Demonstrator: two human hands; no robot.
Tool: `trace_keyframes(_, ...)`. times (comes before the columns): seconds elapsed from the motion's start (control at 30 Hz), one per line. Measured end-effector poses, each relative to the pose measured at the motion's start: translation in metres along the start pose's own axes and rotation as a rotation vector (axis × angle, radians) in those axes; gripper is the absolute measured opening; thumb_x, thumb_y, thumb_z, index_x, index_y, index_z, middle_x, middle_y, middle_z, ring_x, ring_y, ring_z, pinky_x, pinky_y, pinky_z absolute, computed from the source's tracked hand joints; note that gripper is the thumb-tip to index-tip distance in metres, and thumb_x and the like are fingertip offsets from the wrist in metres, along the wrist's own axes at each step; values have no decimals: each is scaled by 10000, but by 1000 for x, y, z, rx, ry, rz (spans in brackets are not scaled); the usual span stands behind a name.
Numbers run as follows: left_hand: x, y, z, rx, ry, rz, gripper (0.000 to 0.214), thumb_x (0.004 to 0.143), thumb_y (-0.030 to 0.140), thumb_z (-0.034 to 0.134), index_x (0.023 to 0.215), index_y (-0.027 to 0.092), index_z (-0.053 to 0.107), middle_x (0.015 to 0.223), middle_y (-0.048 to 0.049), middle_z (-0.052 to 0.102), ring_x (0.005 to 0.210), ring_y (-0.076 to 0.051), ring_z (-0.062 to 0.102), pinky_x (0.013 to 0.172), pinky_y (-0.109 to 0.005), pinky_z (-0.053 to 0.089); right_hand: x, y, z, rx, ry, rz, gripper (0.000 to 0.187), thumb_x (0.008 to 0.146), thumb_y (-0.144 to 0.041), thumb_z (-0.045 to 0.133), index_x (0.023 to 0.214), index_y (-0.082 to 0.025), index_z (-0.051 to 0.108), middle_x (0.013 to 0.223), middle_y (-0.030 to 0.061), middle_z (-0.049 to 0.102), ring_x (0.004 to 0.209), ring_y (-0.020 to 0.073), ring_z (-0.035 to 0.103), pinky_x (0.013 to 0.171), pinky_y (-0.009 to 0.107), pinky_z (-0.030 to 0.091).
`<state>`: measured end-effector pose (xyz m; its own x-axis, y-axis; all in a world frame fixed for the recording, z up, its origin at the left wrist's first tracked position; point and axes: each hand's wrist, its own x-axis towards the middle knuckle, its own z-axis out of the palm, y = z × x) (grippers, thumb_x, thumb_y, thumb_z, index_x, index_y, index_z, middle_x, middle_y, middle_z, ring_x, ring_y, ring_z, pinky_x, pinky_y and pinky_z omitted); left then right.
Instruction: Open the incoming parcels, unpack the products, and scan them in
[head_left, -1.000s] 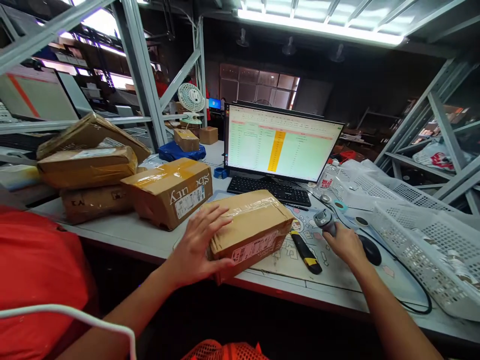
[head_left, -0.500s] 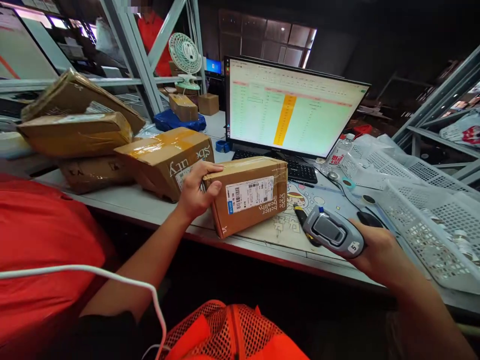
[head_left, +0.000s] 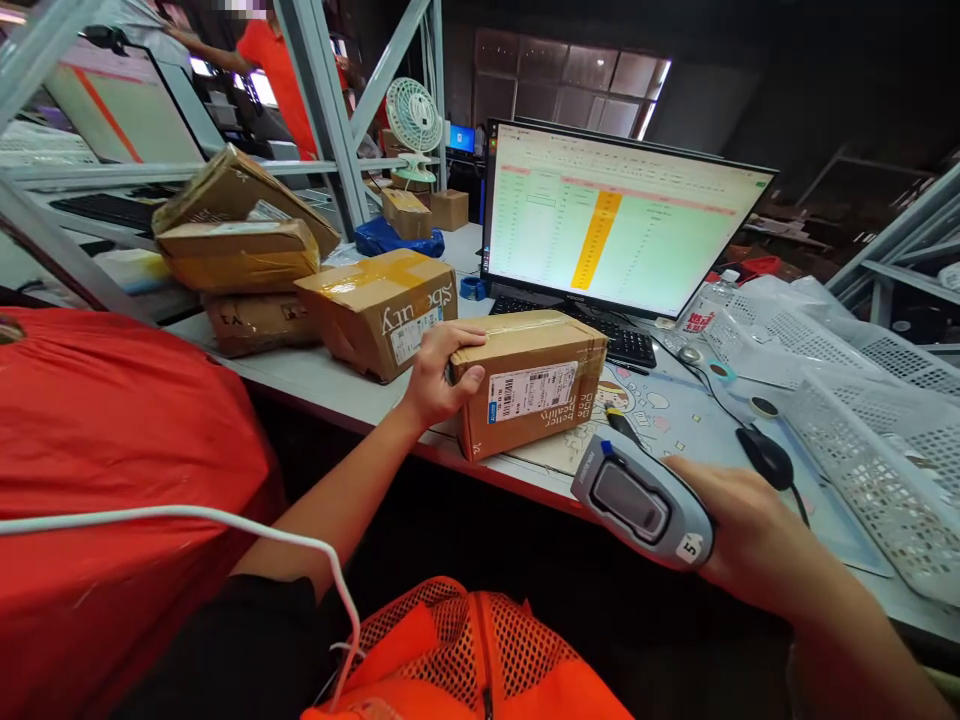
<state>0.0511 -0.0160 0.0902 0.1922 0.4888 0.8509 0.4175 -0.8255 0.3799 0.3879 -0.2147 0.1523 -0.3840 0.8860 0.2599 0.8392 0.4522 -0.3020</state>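
My left hand [head_left: 444, 378] grips the left end of a brown cardboard box [head_left: 540, 440], its thumb on the front face and its fingers over the top edge. A white shipping label [head_left: 531, 393] on the box faces me. In my right hand [head_left: 739, 530] is a grey barcode scanner [head_left: 637, 500] marked 5, its head pointing left toward the lower right of the box. The handle is mostly hidden by the fingers. A black and yellow box cutter [head_left: 622, 424] lies on the desk behind the scanner.
A taped carton [head_left: 352, 320] stands left of the held box, with several more boxes [head_left: 240, 265] stacked beyond. Behind are a monitor [head_left: 547, 230] and keyboard [head_left: 630, 347]. White perforated baskets [head_left: 885, 480] and a mouse [head_left: 766, 456] occupy the right. A red bag [head_left: 127, 480] bulges at left.
The view has turned left, so the scene sits further right. The scanner has come lower and nearer to me, its head closer to the box's lower right. My left hand keeps its hold on the box.
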Motion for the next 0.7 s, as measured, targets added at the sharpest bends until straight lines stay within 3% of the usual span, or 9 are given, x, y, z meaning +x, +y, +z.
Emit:
trace_keyframes(0.17, -3, 3, -2, -2, -3, 67, 327, 959, 494, 559, 1110, 216, 645, 1193, -119, 745, 1188, -301, 677, 1113, -512, 479, 0, 5, 3, 22, 7, 25, 130, 915, -386, 636, 950, -267, 676, 737, 32, 706, 603, 179, 606, 572, 297, 413)
trace_keyframes(0.27, -17, 6, 0, 13, 20, 63, 407, 1008, 559, 558, 1242, 229, 603, 1371, -141, 670, 1369, -327, 582, 1220, -570, 387, 6, 33, 4, 4, 99, 91, 179, 927, -414, 653, 1006, -254, 676, 786, 30, 720, 636, 189, 620, 608, 294, 446)
trace_keyframes(0.37, -44, 7, 8, -34, 12, -30, 762, 951, 724, 627, 1526, 275, 407, 1713, -194, 337, 1633, -391, 258, 1314, -658, 211, 20, 83, 11, -92, 231, 256, 252, 928, -484, 623, 963, -238, 665, 786, 44, 714, 688, 233, 652, 632, 317, 443)
trace_keyframes(0.47, -74, 4, 18, -189, -40, -204, 1142, 844, 782, 736, 1683, 352, 92, 1810, -183, -57, 1680, -424, -4, 1324, -691, 136, 38, 138, 24, -223, 228, 500, 296, 944, -490, 596, 1013, -217, 686, 846, 85, 740, 792, 290, 699, 665, 341, 430)
trace_keyframes(0.57, -89, -5, 21, -405, -111, -394, 1395, 771, 808, 790, 1686, 385, -174, 1810, -192, -72, 1673, -431, 85, 1313, -661, 235, 52, 176, 43, -277, 145, 712, 355, 966, -414, 585, 1210, -176, 682, 1049, 146, 776, 951, 320, 733, 728, 351, 458)
trace_keyframes(0.7, -89, -28, 14, -533, -234, -515, 1594, 633, 906, 807, 1670, 359, -272, 1808, -215, 44, 1646, -442, 217, 1288, -621, 327, 59, 190, 67, -266, 123, 802, 517, 971, -372, 579, 1408, -97, 583, 1247, 217, 742, 1079, 320, 741, 851, 365, 521)
